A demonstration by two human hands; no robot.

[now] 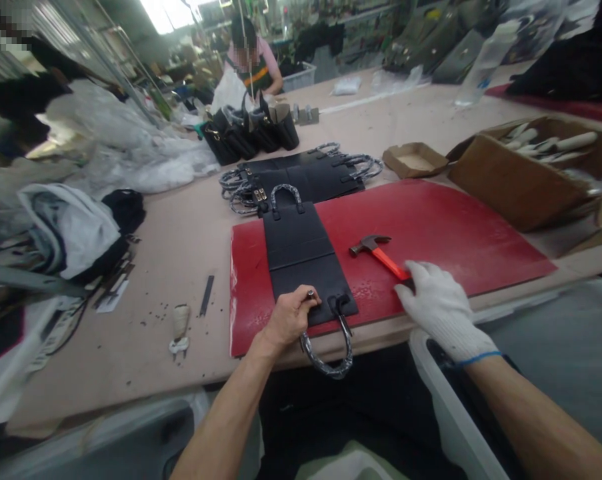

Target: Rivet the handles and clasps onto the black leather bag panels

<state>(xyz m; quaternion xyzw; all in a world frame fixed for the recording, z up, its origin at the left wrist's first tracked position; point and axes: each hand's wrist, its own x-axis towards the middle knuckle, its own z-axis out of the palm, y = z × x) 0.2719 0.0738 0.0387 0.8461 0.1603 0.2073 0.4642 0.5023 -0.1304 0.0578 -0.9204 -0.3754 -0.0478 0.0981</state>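
A black bag panel [301, 250] lies lengthwise on a red mat [421, 220], with a plastic-wrapped handle [287, 193] at its far end. At the near end, another wrapped handle [333, 370] hangs past the table edge. My bare left hand [293, 313] presses on the panel's near end, its fingers pinched round a short metal punch [311, 295] whose round top shows. My right hand [438, 307], in a white knit glove, closes round the end of the orange grip of a claw hammer [385, 257]. The hammer's head is over the mat, right of the panel.
Behind the mat lie stacked black panels [301, 173] with wrapped handles, then several black bags [251, 133]. A cardboard box [511, 173] of tools stands right. On the left are a thread-wrapped pronged tool [179, 330] and a dark strip [207, 295]. A person [253, 60] sits across the table.
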